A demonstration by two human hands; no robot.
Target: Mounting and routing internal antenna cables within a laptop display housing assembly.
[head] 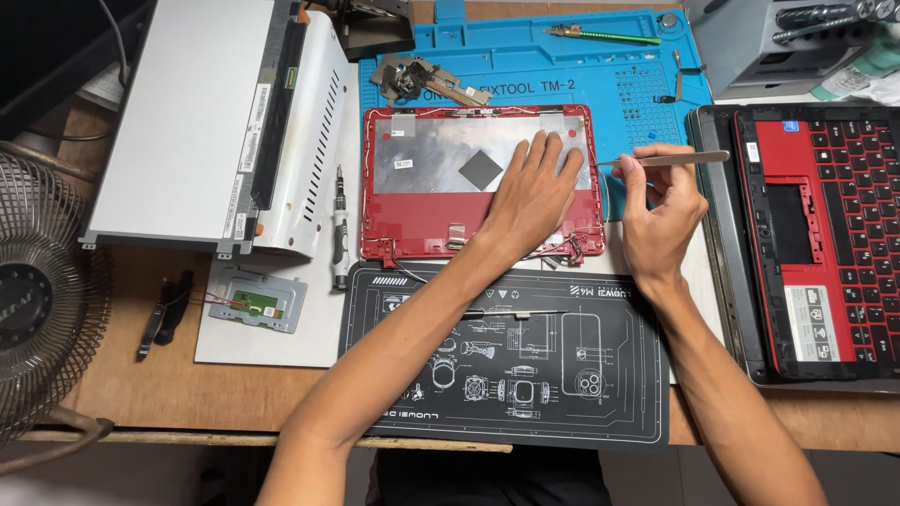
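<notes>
Tweezers sit pinched in the right hand, tips aimed at the right edge of the red laptop lid shell, which lies inside-up on the blue work mat. The left hand presses flat, fingers spread, on the shell's foil lining. Risk: thin wires along that edge may be nicked or torn if the tips slip or the shell shifts.
</notes>
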